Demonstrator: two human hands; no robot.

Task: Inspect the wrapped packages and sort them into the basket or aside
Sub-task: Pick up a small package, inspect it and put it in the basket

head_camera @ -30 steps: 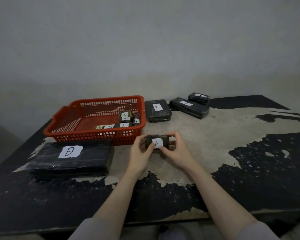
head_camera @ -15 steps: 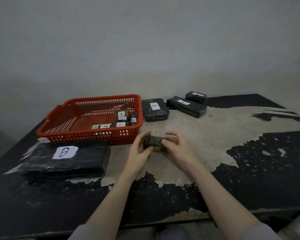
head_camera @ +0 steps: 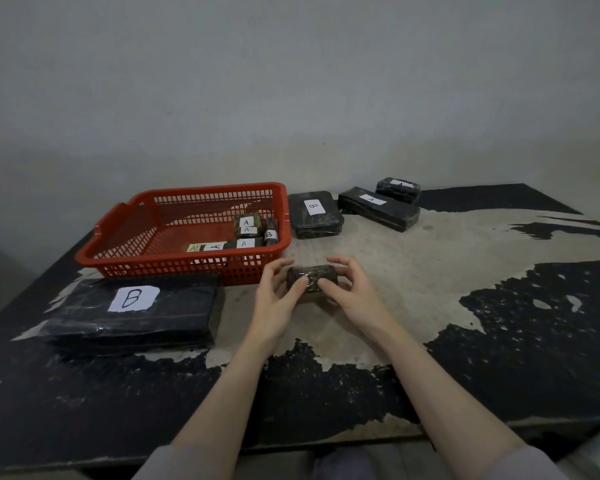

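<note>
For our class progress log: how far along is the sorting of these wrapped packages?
Done: several small labelled packages lie in the red plastic basket.

In hand: the left hand and right hand hold a small dark wrapped package with no label showing.

Left: four dark wrapped packages lie on the table, a large B one, a B one and two further back.

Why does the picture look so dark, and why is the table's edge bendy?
Head view: the light is dim, so the black wrapped packages, like the large one labelled B, lose detail; faint glare shows on the small wrapped package in both hands; the wide-angle lens curves the worn black table.
</note>
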